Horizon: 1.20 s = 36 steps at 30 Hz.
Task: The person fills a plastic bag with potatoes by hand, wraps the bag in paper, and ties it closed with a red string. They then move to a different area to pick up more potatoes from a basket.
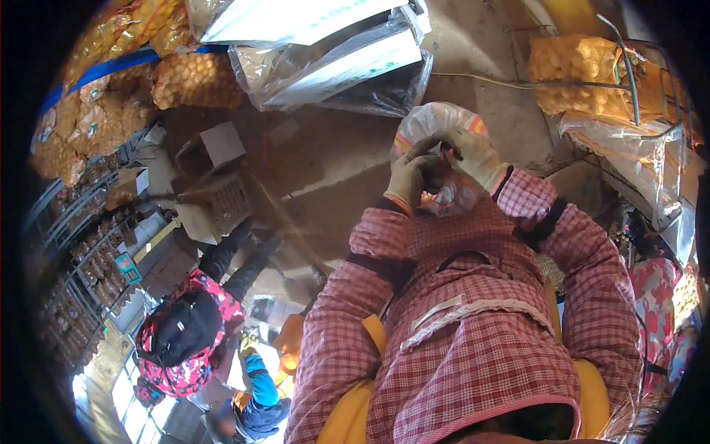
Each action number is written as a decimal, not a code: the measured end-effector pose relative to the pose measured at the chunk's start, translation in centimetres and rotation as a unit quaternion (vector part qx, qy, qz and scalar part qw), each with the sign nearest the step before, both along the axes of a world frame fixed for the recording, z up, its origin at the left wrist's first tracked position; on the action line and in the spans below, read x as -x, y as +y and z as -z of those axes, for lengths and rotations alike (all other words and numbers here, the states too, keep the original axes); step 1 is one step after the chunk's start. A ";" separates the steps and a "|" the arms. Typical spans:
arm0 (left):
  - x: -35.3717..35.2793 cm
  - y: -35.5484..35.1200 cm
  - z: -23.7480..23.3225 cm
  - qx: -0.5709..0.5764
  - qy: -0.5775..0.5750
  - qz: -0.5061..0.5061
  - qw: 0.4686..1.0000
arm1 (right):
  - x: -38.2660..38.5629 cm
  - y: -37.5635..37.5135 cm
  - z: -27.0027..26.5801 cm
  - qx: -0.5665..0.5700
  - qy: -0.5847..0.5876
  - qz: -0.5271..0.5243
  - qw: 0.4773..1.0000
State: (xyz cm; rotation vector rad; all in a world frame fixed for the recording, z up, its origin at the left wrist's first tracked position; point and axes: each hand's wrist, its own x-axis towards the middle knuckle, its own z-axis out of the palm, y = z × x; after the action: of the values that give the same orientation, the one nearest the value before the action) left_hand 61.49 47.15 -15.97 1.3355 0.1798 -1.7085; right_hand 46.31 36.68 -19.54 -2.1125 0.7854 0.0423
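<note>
A clear plastic bag (438, 118) with orange and yellow print is in front of my body, at the upper middle of the head view. My left hand (411, 176), in a pale glove with dark fingertips, is closed on the near part of the bag. Beside it my right hand (477, 157), gloved alike, has its fingers bent inward and gathered on the same bag. Between the two hands shows a small reddish patch, too hidden to name. What fills the bag cannot be made out.
White printed cartons in plastic wrap (340, 74) stand ahead. Net sacks of round produce (198, 80) are stacked at left, another sack (573, 70) at right by a metal frame (632, 81). A cardboard box (222, 144) sits left. Two people (185, 325) are at lower left.
</note>
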 end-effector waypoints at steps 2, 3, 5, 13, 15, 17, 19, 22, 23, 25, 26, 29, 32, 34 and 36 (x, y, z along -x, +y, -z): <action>-0.6 -0.1 -0.1 0.004 0.008 0.021 1.000 | -0.2 0.6 -0.4 -0.001 -0.071 0.087 0.994; -0.9 -0.2 0.0 0.010 0.018 0.042 0.999 | -0.3 0.5 -0.2 -0.003 -0.071 0.086 0.994; -1.3 -0.3 0.9 0.021 0.017 0.066 0.997 | -0.5 0.5 0.2 -0.009 -0.136 0.147 0.980; -1.2 -1.3 0.7 0.057 -0.130 0.219 0.965 | 1.5 -0.2 -1.6 -0.239 -0.103 0.130 0.957; -1.1 -1.5 0.0 0.059 -0.204 0.276 0.937 | 1.6 -0.5 -2.5 -0.220 -0.096 0.125 0.963; -0.7 -1.4 -0.3 0.109 -0.301 0.313 0.894 | 2.0 -0.6 -3.7 -0.210 -0.097 0.106 0.967; -0.5 -1.8 -1.5 0.156 -0.393 0.345 0.838 | 2.4 -0.7 -3.8 -0.194 -0.125 0.083 0.969; -0.2 -2.4 -2.4 0.164 -0.502 0.424 0.736 | 2.3 -1.1 -4.9 -0.209 -0.143 0.065 0.965; 0.0 -2.4 -2.2 0.169 -0.498 0.430 0.734 | 2.4 -1.1 -5.3 -0.244 -0.133 0.069 0.958; -0.2 -2.8 -2.7 0.172 -0.494 0.436 0.733 | 2.0 -1.4 -5.4 -0.197 -0.101 0.030 0.975; -0.3 -3.0 -2.9 0.167 -0.492 0.452 0.725 | 1.9 -1.6 -5.4 -0.149 -0.070 -0.010 0.986; -0.5 -2.8 -1.5 0.175 -0.493 0.464 0.715 | 2.3 -2.6 -4.0 -0.136 -0.037 -0.048 0.989; -0.7 -2.6 -1.5 0.178 -0.491 0.448 0.725 | 2.5 -4.2 -6.7 -0.170 0.037 -0.101 0.980; -0.6 -2.5 -1.7 0.169 -0.487 0.438 0.736 | 2.1 -4.1 -7.7 -0.159 0.079 -0.082 0.981; -0.3 -2.7 -1.6 0.176 -0.505 0.431 0.727 | 2.2 -3.9 -7.3 -0.147 0.121 -0.060 0.980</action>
State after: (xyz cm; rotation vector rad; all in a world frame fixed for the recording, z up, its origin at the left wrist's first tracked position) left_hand 61.80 44.49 -14.35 1.9768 -1.5289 -1.2613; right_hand 44.08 32.82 -12.19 -1.8883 0.7404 0.4604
